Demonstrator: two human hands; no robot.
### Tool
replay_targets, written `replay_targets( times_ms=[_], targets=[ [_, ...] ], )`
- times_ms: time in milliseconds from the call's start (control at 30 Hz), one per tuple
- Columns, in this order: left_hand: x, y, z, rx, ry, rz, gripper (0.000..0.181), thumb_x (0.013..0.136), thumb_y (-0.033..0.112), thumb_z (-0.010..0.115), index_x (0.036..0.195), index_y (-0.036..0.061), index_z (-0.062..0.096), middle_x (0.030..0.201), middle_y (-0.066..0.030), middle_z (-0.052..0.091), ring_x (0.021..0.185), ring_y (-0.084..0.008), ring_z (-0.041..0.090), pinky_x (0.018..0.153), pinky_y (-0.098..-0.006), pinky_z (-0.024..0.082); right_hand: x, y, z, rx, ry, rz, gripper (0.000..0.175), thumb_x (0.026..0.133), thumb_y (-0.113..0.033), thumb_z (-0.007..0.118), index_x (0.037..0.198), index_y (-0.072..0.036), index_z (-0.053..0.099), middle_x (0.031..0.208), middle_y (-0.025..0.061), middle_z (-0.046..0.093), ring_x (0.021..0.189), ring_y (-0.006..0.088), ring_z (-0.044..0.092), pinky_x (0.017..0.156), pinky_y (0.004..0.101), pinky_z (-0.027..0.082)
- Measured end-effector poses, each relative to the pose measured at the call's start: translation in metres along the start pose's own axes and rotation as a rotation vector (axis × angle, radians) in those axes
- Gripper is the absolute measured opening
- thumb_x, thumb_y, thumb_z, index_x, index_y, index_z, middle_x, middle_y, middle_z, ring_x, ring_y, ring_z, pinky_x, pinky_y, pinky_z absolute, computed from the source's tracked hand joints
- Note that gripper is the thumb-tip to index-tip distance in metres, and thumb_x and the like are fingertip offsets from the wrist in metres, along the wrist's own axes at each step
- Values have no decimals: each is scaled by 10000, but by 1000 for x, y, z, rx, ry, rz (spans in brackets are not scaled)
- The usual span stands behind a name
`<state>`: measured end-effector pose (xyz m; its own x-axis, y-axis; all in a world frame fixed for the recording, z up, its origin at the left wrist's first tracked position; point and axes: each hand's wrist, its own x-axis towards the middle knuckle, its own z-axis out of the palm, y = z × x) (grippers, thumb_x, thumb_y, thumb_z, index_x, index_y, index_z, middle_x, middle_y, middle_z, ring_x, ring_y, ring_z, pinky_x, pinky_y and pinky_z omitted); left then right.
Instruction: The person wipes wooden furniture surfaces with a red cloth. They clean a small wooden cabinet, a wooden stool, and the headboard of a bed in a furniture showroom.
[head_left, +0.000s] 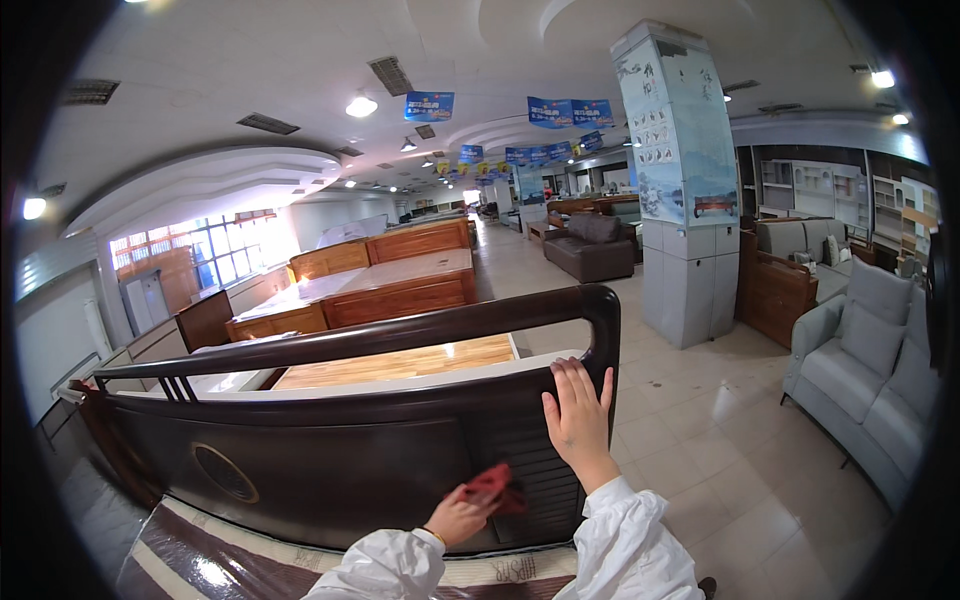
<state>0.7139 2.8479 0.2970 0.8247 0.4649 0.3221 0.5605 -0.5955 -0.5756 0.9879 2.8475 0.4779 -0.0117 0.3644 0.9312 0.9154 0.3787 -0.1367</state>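
Observation:
My left hand (461, 516) is closed on a red cloth (491, 487), held against or just before the lower right of a dark wooden headboard (337, 450). The cloth is blurred. My right hand (579, 420) lies with fingers spread on the headboard's upper right part, by the curved end post, and holds nothing. The ribbed panel (544, 472) of the headboard lies between my hands. A plastic-wrapped mattress (247, 547) with brown and cream stripes rests against the headboard's foot.
Past the headboard lie wooden bed slats or boards (405, 367) and a wooden bed frame (397, 300). On the right are a square tiled pillar (682, 277) and a grey sofa (847, 375). A brown leather sofa (589, 247) stands farther back.

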Motion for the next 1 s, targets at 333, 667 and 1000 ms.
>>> replay_targets(
  times_ms=[333, 667, 1000],
  targets=[
    [44, -64, -67, -87, 639, -730, 583, 824, 251, 704, 1366, 77, 578, 1546, -280, 348, 1410, -485, 332, 1115, -622, 282, -1, -2, -2, 5, -3, 15, 430, 974, -252, 558, 1343, -30, 552, 1371, 97, 584, 1368, 249, 477, 1208, 604, 122],
    [-27, 26, 23, -11, 212, -266, 551, 844, 358, 689, 1370, 224, 597, 1494, -84, 474, 1365, -260, 425, 1059, -518, 381, -1, -1, -1, -1, -4, 7, 434, 976, -249, 553, 1348, -26, 547, 1374, 107, 578, 1370, 256, 473, 1209, 598, 128],
    [-8, -84, -64, -140, 541, -744, 593, 785, 219, 729, 1344, 77, 593, 1528, -274, 385, 1411, -484, 354, 1115, -624, 285, 0, 0, -3, 22, -12, -7, 431, 995, -244, 538, 1358, -12, 533, 1374, 131, 576, 1365, 289, 472, 1208, 522, 221]
  ],
)
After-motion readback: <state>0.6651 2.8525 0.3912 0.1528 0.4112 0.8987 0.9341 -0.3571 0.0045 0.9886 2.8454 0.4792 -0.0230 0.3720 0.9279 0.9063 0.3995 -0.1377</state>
